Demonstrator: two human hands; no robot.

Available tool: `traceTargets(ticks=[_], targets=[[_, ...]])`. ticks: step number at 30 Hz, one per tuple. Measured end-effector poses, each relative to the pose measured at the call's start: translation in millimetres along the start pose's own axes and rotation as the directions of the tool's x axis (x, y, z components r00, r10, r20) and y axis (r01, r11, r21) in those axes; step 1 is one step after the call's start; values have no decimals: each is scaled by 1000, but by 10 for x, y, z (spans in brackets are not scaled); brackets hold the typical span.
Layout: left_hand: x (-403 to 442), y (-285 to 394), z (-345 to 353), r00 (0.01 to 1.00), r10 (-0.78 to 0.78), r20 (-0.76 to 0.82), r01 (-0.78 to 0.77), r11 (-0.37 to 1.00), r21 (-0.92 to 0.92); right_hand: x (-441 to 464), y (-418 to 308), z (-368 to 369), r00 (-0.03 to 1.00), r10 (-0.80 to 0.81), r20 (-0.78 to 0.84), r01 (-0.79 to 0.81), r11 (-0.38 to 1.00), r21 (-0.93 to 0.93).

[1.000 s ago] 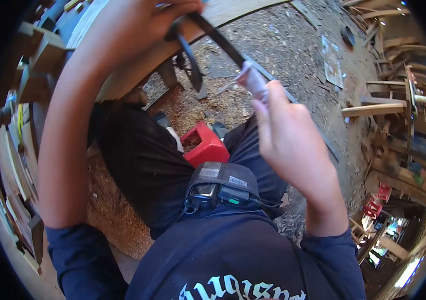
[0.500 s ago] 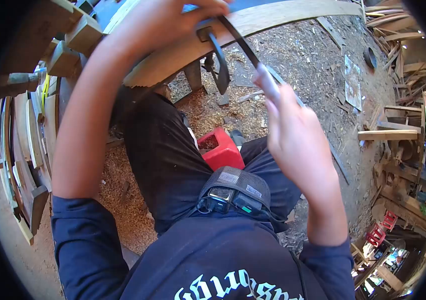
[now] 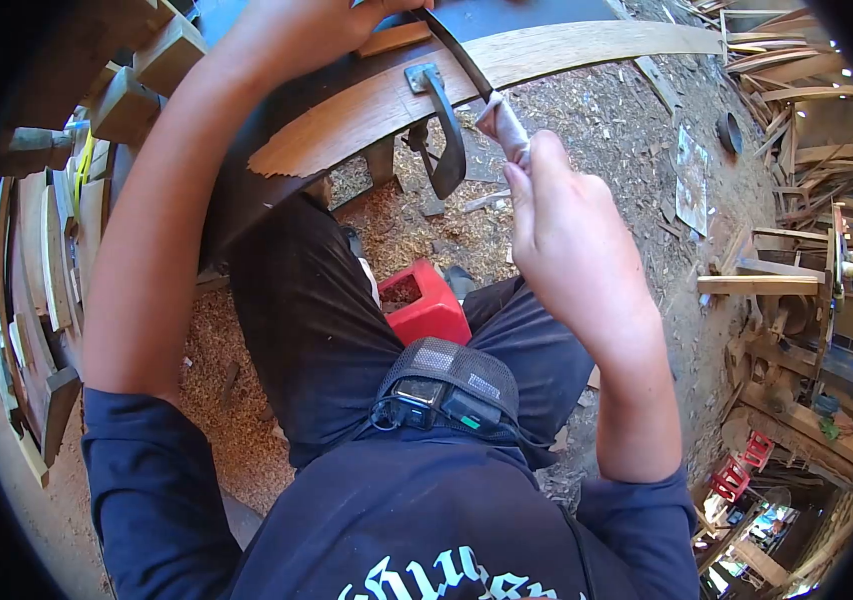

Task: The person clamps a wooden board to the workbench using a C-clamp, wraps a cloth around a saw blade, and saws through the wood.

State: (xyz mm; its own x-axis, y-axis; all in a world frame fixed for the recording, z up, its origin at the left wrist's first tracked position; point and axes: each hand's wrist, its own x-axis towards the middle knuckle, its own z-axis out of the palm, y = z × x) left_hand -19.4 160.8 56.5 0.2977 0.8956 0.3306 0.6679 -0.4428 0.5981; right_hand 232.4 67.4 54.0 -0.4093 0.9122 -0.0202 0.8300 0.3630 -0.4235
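Observation:
My right hand (image 3: pixel 582 235) is closed around a pale cloth (image 3: pixel 507 130) wrapped on the near end of a long dark blade (image 3: pixel 462 55). The blade runs up and left across a curved wooden board (image 3: pixel 347 125). My left hand (image 3: pixel 342 25), partly cut off by the top edge, has its fingers pinched at the blade's far end. Beside the blade, a metal clamp (image 3: pixel 442 135) grips the board's near edge. Behind the clamp lies a small brown wood block (image 3: pixel 394 40).
A red container (image 3: pixel 432 310) sits on the shavings between my legs. Wooden pieces (image 3: pixel 47 260) stack up at the left. More timber (image 3: pixel 807 90) and a wooden frame (image 3: pixel 762 285) stand at the right. Wood chips cover the ground (image 3: pixel 607 120).
Both hands and the blade have shifted away from me across the board. The view has shifted too, showing more of the board, the clamp and the small block.

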Motion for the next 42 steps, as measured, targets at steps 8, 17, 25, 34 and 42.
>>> traceTargets(ticks=[8,17,25,34,42], targets=[[-13,-82,-11,982,187,-13,-184,973,138,-182,-51,-108,998,44,42,-45,999,16],[-23,-90,120,923,386,-9,-372,896,243,-294,-95,-77,999,-33,-3,33,996,83],[-13,11,74,956,292,-13,-281,929,243,-301,5,-80,998,58,23,-60,995,81],[11,-206,-27,975,199,-95,-175,961,214,84,-13,-57,1000,8,1,-8,999,43],[0,-157,16,979,185,-87,-175,978,111,11,29,-28,999,40,-1,-39,990,134]])
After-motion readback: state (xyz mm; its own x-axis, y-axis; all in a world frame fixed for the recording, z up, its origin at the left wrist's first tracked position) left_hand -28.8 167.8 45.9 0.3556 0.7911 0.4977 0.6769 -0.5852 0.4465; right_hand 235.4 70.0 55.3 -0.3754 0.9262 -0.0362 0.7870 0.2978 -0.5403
